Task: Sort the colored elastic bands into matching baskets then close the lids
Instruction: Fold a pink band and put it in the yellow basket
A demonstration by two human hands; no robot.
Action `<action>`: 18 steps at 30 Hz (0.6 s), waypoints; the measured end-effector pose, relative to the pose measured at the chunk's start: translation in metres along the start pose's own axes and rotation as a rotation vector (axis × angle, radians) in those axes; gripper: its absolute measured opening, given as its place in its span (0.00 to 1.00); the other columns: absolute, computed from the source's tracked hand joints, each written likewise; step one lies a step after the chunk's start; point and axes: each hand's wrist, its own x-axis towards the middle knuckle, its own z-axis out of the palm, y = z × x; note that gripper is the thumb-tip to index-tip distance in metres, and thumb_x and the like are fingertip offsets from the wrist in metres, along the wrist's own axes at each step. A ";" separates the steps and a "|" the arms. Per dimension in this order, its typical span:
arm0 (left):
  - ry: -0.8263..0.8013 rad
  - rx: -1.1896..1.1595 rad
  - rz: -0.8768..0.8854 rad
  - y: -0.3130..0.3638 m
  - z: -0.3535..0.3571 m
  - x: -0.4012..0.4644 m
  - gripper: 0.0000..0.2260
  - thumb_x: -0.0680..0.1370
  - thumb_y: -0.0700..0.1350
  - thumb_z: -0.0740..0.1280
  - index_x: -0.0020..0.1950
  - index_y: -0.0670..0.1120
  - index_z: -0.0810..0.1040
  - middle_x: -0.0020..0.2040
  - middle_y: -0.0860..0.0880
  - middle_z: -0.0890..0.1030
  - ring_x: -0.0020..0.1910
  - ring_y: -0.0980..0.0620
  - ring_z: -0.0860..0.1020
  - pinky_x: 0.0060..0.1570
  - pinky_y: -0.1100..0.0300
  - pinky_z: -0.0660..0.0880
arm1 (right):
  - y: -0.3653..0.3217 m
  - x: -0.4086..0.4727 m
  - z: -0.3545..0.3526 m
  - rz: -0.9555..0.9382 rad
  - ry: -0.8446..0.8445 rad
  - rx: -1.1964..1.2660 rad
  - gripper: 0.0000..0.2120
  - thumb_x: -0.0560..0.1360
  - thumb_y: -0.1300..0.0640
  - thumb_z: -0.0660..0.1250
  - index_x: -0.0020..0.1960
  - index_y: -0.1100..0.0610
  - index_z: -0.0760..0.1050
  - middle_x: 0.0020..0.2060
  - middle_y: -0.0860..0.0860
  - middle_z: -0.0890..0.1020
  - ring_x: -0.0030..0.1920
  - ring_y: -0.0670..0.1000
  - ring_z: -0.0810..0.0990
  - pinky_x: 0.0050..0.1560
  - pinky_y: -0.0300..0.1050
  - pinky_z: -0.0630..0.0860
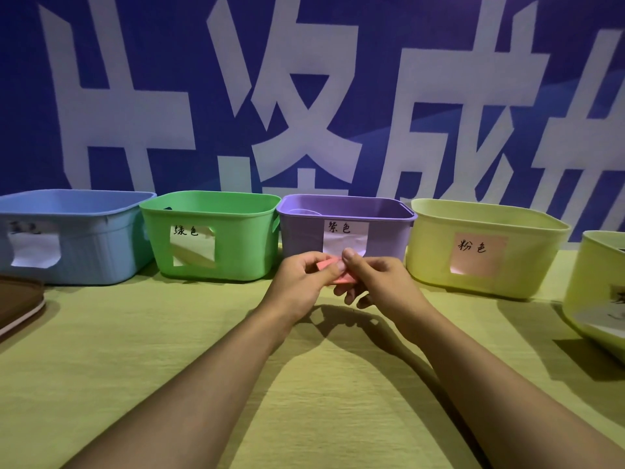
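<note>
A pink elastic band (329, 265) is held between both hands just in front of the purple basket (348, 225). My left hand (306, 282) pinches its left end and my right hand (368, 279) pinches its right end with thumb on top. Along the back stand a blue basket (84, 238), a green basket (209, 235), the purple one, and a pale yellow basket (487, 248) bearing a pink label. All four are open, with no lids on them.
A second pale yellow basket (595, 292) sits at the right edge, partly cut off. A brown lid or tray (17, 302) lies at the left edge. The table has a yellow-green cloth (169, 350); a blue banner wall stands behind.
</note>
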 end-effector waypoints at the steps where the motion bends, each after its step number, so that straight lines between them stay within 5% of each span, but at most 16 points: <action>1: -0.005 -0.018 -0.003 0.000 0.000 0.000 0.11 0.76 0.50 0.74 0.53 0.45 0.85 0.48 0.45 0.88 0.52 0.46 0.85 0.61 0.52 0.77 | 0.001 0.001 0.000 0.001 -0.006 -0.002 0.21 0.84 0.45 0.62 0.50 0.60 0.85 0.37 0.55 0.86 0.34 0.49 0.79 0.33 0.38 0.74; 4: -0.003 -0.119 -0.017 0.007 0.002 -0.003 0.07 0.80 0.45 0.70 0.53 0.42 0.84 0.45 0.43 0.87 0.46 0.49 0.84 0.59 0.52 0.79 | 0.003 0.002 -0.001 -0.007 -0.025 -0.004 0.20 0.84 0.47 0.61 0.50 0.61 0.84 0.36 0.53 0.85 0.34 0.48 0.79 0.34 0.38 0.73; 7: 0.044 -0.062 -0.065 0.013 0.002 -0.005 0.19 0.82 0.58 0.65 0.51 0.43 0.85 0.40 0.44 0.85 0.42 0.50 0.82 0.54 0.50 0.78 | 0.004 0.002 -0.001 -0.026 -0.051 -0.034 0.16 0.84 0.48 0.62 0.53 0.57 0.84 0.38 0.51 0.85 0.36 0.48 0.80 0.36 0.39 0.75; 11: 0.093 0.134 -0.153 0.015 0.002 -0.009 0.35 0.79 0.71 0.57 0.36 0.43 0.84 0.31 0.47 0.78 0.32 0.51 0.73 0.40 0.56 0.70 | 0.003 0.002 0.002 -0.065 -0.097 -0.077 0.13 0.85 0.53 0.61 0.57 0.57 0.83 0.38 0.49 0.84 0.37 0.48 0.81 0.38 0.40 0.76; 14: 0.105 0.103 -0.168 0.015 0.001 -0.008 0.32 0.79 0.71 0.58 0.29 0.47 0.76 0.28 0.47 0.74 0.29 0.51 0.71 0.38 0.57 0.69 | 0.002 0.000 0.002 -0.089 -0.129 -0.131 0.12 0.86 0.55 0.61 0.59 0.58 0.82 0.39 0.49 0.83 0.37 0.47 0.81 0.38 0.39 0.76; 18: 0.083 0.023 -0.148 0.013 0.000 -0.006 0.27 0.81 0.65 0.63 0.35 0.44 0.79 0.27 0.49 0.72 0.28 0.51 0.69 0.35 0.57 0.67 | 0.002 0.001 0.002 -0.081 -0.142 -0.122 0.11 0.85 0.55 0.62 0.56 0.58 0.81 0.39 0.50 0.83 0.38 0.48 0.82 0.39 0.39 0.76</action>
